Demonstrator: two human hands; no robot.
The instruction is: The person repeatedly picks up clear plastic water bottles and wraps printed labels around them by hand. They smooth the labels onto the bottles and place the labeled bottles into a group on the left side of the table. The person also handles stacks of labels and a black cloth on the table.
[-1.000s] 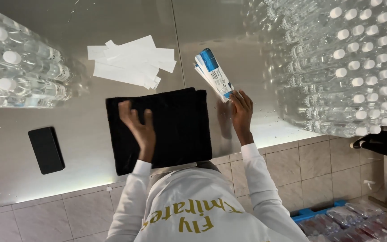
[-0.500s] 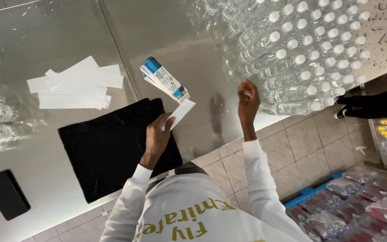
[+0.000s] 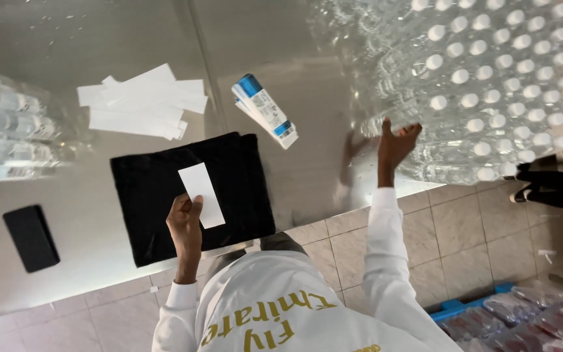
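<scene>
1. White label strip (image 3: 202, 195) sits pinched between the thumb and fingers of the left hand (image 3: 186, 225), held over the black folded cloth (image 3: 164, 195) near the front edge of the steel table (image 3: 307, 176).
2. Right hand (image 3: 395, 140) is spread open and empty, reaching to the shrink-wrapped pack of clear bottles (image 3: 490, 85) at the table's right end; whether it touches the wrap is unclear.
3. Blue-and-white stack of labels (image 3: 265, 111) lies just beyond the cloth's far right corner.
4. White backing strips (image 3: 141, 101) lie piled toward the far edge, which suggests several labels are already used; the stack looks far from finished.
5. Black phone-like slab (image 3: 30, 238) rests at the left front, more bottles (image 3: 8, 137) behind it.
</scene>
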